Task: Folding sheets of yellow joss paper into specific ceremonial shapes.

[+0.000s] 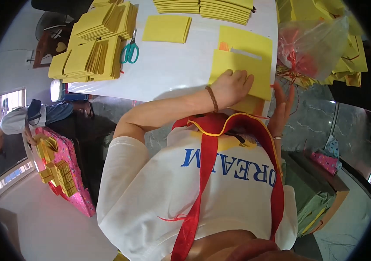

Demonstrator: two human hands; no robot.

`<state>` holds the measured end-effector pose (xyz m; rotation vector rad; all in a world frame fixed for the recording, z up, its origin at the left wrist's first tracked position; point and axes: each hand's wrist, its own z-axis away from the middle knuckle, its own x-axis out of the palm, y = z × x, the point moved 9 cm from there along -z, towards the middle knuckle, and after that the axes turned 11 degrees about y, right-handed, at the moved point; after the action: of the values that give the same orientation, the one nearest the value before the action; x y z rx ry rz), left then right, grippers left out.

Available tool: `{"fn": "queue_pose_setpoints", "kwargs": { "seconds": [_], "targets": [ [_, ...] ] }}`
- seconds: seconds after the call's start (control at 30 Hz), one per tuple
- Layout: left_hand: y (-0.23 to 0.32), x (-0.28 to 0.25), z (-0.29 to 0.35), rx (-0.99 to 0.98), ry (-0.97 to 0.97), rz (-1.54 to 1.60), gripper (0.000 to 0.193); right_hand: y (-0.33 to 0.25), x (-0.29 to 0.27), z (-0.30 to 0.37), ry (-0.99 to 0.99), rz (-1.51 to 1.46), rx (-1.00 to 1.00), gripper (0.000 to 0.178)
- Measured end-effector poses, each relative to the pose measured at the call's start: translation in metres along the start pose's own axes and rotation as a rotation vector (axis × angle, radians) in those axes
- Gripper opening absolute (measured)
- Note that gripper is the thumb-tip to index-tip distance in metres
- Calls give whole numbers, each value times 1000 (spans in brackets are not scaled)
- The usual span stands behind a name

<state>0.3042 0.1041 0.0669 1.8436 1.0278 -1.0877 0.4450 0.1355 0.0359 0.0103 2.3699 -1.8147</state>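
Observation:
My left hand [231, 87] lies on a large yellow paper sheet [246, 52] at the near right edge of the white table [168, 71]. Its fingers curl over a folded part of the sheet and press it down. A beaded bracelet sits on that wrist. The sheet carries a small orange mark and a grey strip. My right hand [282, 108] is just off the table's right edge, below the sheet, with fingers straight and apart and nothing in it. Red strings hang close to it. My white shirt and red straps fill the lower middle.
Teal-handled scissors [130, 51] lie beside fanned stacks of folded yellow paper [92, 48]. More yellow stacks [203, 8] and a single pile [166, 28] are farther back. A clear bag with red strings [311, 43] sits right. A pink box [61, 172] and another person [20, 119] are left.

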Motion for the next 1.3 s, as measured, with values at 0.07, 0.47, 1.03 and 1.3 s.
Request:
{"fn": "queue_pose_setpoints", "kwargs": {
  "seconds": [0.07, 0.47, 1.03, 1.3],
  "targets": [
    [-22, -34, -7, -29, 109, 146, 45, 0, -6, 7, 125, -176, 3, 54],
    [-264, -37, 67, -113, 303, -417, 62, 3, 19, 23, -56, 132, 115, 41],
    [-300, 29, 98, -296, 12, -281, 64, 10, 21, 28, -7, 132, 75, 34],
    [-313, 37, 91, -328, -110, -225, 65, -11, 10, 9, -29, 296, -113, 33]
  ]
}}
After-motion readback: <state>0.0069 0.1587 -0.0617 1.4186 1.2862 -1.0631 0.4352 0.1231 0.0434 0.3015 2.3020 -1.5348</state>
